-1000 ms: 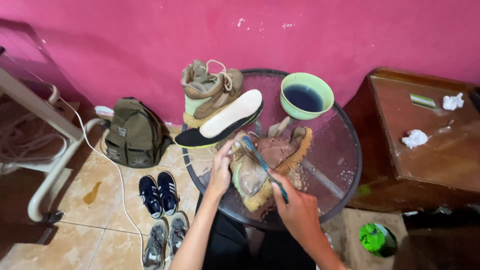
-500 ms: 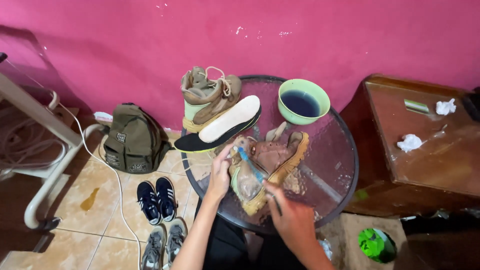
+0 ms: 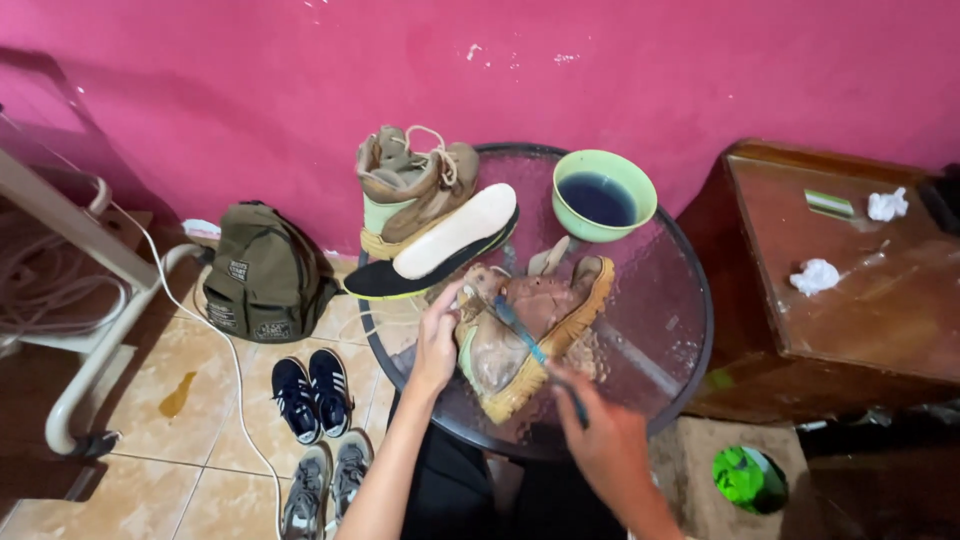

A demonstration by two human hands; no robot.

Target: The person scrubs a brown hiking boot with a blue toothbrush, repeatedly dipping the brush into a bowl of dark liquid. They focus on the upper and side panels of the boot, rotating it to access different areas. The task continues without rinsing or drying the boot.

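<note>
Right hand (image 3: 610,445) grip closed on brush (image 3: 530,345), seemingly slid lower; left hand (image 3: 437,340) steadies boot (image 3: 525,335).

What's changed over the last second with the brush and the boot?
The right hand has drawn the brush back down the boot, toward the person. The left hand still steadies the boot; bowl, insole and second boot haven't moved.

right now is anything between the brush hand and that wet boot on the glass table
Nothing visible. The right hand holds a brush whose head lies directly on the wet boot, and the left hand steadies the boot's side. The insole and green bowl sit farther back on the table, clear of both.
</note>
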